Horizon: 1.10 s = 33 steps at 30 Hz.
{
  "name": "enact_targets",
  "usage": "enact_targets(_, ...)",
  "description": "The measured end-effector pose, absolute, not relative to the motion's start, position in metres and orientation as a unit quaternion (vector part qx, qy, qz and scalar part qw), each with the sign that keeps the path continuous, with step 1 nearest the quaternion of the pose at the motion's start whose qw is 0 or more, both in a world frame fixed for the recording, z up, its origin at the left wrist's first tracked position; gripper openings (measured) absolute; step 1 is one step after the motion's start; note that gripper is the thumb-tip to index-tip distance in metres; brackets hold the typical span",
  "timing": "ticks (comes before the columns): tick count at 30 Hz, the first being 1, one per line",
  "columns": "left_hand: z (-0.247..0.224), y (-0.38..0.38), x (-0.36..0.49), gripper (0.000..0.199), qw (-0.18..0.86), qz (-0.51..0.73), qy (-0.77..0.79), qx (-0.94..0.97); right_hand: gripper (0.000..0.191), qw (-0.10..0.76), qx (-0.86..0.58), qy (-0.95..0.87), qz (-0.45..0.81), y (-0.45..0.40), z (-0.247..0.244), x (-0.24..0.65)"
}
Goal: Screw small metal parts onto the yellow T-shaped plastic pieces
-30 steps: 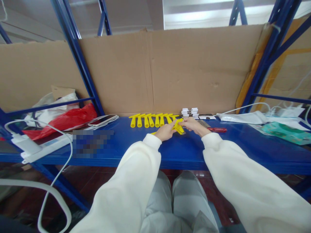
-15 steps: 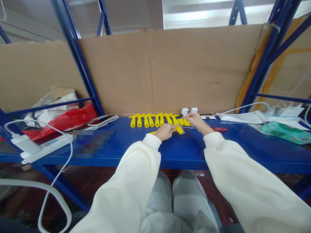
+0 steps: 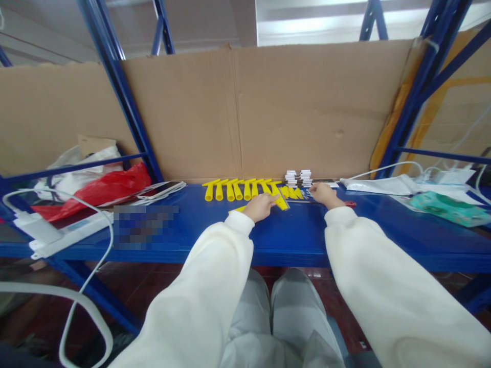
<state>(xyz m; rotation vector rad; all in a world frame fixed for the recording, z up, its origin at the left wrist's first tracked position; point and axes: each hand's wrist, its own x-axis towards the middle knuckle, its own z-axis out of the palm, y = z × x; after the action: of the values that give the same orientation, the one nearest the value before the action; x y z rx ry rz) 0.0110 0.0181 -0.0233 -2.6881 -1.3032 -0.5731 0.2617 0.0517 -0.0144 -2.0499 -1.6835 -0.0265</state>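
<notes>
My left hand (image 3: 260,207) is closed around a yellow T-shaped plastic handle (image 3: 282,203); its wide end, with a clear or shiny strip along the edge, points right and the stem shows left of my fingers. My right hand (image 3: 322,194) is at the back of the table with fingers pinched together over a patch of tiny shiny bits (image 3: 307,194); whatever they hold is too small to make out. Left of it lie small yellow pieces (image 3: 292,193), and behind these stand two stacks of small white pieces (image 3: 298,178). A row of yellow T-shaped handles (image 3: 238,191) lies further left.
A red tool handle (image 3: 350,204) lies partly behind my right wrist. On the left of the blue table (image 3: 215,232) are a phone (image 3: 161,189), a power strip (image 3: 72,235) and a red bag (image 3: 95,191). White packets (image 3: 379,185) and a green pack (image 3: 448,207) lie right. Cardboard (image 3: 287,112) stands behind.
My right hand has moved right and slightly down, away from the white stacks, uncovering them and the tiny shiny bits. The left hand keeps its hold on the yellow handle, almost unmoved.
</notes>
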Motion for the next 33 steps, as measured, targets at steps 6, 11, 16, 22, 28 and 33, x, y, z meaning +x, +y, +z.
enact_targets(6,-0.021,0.016,0.011,0.040,0.050,-0.181,-0.427,-0.884,0.032,0.230,-0.771,-0.594,-0.003,0.047,-0.011,0.261)
enact_targets(11,-0.024,0.019,0.011,0.037,0.021,-0.198,-0.415,-0.888,0.029,0.209,-0.776,-0.595,0.014,0.045,-0.010,0.260)
enact_targets(16,-0.027,0.024,0.010,0.037,0.006,-0.209,-0.393,-0.896,0.025,0.181,-0.765,-0.618,0.007,0.045,-0.012,0.256)
enact_targets(22,-0.029,0.025,0.012,0.039,-0.008,-0.214,-0.390,-0.896,0.021,0.153,-0.765,-0.625,-0.012,0.045,-0.012,0.253)
enact_targets(28,-0.028,0.022,0.012,0.040,-0.009,-0.206,-0.393,-0.896,0.020,0.141,-0.761,-0.632,-0.036,0.050,-0.013,0.250)
enact_targets(33,-0.028,0.022,0.012,0.036,-0.015,-0.208,-0.394,-0.895,0.022,0.134,-0.777,-0.615,-0.018,0.057,-0.017,0.252)
